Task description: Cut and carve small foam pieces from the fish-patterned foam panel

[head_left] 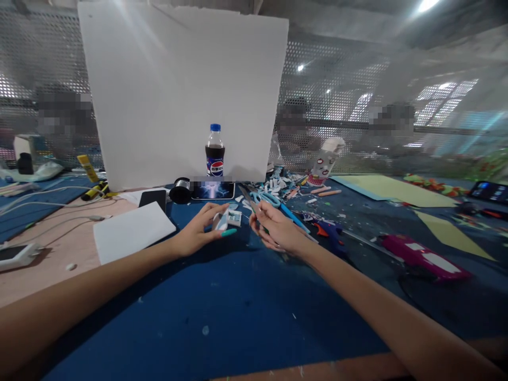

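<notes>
My left hand (200, 227) is closed around a small white-and-pale-blue piece (221, 219), with its thumb and fingers on either side. A long teal nail shows on the thumb. Just beyond it is a small white boxy part (234, 217) with blue marks, close to the fingertips. My right hand (275, 227) grips a slim pointed metal tool (246, 197), its tip slanting up and away to the left. The fingers hide the tool's rear part, so its exact kind is unclear. Light blue scissors (271, 199) lie right behind this hand.
Behind stand a cola bottle (215, 153), a phone (214, 190) and a white board (182, 90). Paper scraps (278, 182) pile up at centre-right. A blue glue gun (333, 233) and magenta tool (424, 256) lie right; white paper (133, 230) lies left.
</notes>
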The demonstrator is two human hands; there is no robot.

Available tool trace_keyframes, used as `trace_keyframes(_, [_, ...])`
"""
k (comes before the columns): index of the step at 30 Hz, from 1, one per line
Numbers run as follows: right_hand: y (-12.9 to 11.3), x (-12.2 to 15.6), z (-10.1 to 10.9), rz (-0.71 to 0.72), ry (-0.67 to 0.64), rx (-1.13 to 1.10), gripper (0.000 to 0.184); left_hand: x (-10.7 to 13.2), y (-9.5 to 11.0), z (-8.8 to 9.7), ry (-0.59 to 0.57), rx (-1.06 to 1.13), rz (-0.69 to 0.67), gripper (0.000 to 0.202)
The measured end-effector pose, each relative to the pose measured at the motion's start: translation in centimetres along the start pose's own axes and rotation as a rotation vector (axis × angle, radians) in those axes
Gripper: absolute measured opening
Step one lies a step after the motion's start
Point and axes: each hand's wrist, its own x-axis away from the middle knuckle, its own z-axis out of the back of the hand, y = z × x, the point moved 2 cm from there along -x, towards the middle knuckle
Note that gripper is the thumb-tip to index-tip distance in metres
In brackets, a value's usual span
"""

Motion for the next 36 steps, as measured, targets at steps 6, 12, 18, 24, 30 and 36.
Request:
trace_keyframes(6, [1.4, -0.4, -0.4, -0.055, -0.134, -0.031, 0.031, -0.3, -0.2, -0.6, -0.008, 0.204, 0.127, 0.051])
trace_keyframes(12, [1.0, -0.2, -0.5, -0.106, -0.293, 0.047, 0.030, -0.3, 0.3, -0.9, -0.046, 0.451, 0.219, 0.050])
trace_keyframes(18, [0.9, -0.2, 0.6, -0.103, -0.319, 0.262, 0.031, -0.4, -0.2, -0.9, -0.092, 0.442, 0.247, 0.052])
trace_keyframes(24, [2.0, -0.6, 0.8, -0.196, -0.376, 0.339, 0.035, -0.3, -0.8, -1.0, -0.098, 0.300, 0.232, 0.054])
trace_keyframes(30, [2.2, -0.7, 0.9, -0.224, -0.366, 0.373, 0.034, -0.3, -0.7, -0.8, -0.092, 0.165, 0.216, 0.051])
trace_keyframes(36, [1.4, -0.5, 0.8, -0.211, -0.383, 0.382, 0.036, -0.3, -0.6, -0.8, -0.106, 0.107, 0.194, 0.050])
